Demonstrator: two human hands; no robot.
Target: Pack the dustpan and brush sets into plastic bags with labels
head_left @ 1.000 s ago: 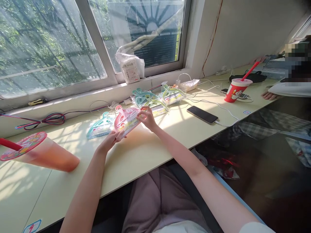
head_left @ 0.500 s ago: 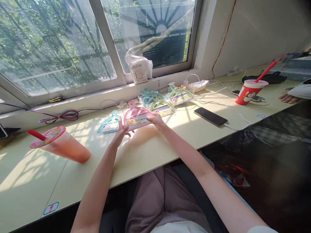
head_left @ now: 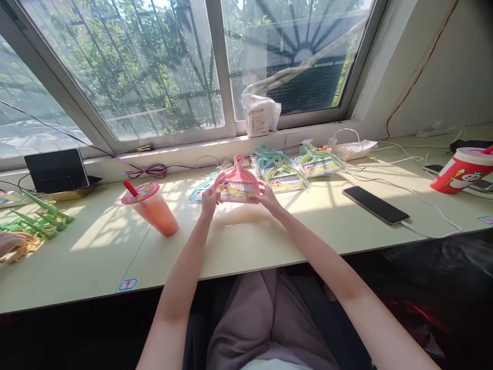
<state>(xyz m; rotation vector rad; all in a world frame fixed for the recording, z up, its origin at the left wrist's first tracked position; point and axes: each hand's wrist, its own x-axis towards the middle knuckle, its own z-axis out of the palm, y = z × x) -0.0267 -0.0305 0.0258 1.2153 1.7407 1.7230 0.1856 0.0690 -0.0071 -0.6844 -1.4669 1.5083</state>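
Between my two hands is a pink dustpan and brush set [head_left: 238, 180] in clear wrapping, tilted up with its printed label facing me. My left hand [head_left: 210, 199] grips its lower left corner, and my right hand [head_left: 268, 198] pinches the lower right one. Partly hidden behind my left hand lies a teal wrapped set [head_left: 200, 190]. Just right of the pink one, a yellow-green set [head_left: 287, 177] lies on the table, with another teal set [head_left: 267, 156] behind it. Farther right is a green set [head_left: 319, 160].
A tilted drink cup [head_left: 156, 208] with a red straw stands left of my arms. On the right are a phone [head_left: 375, 204] on a white cable and a red cup [head_left: 460, 172]. Another person's hand [head_left: 13, 242] touches green items at far left. A tissue pack [head_left: 259, 118] sits on the sill.
My view has swung left, bringing in the tablet and another person's hand. The pink set has been raised from a flatter angle so its label faces me; both hands still hold it.
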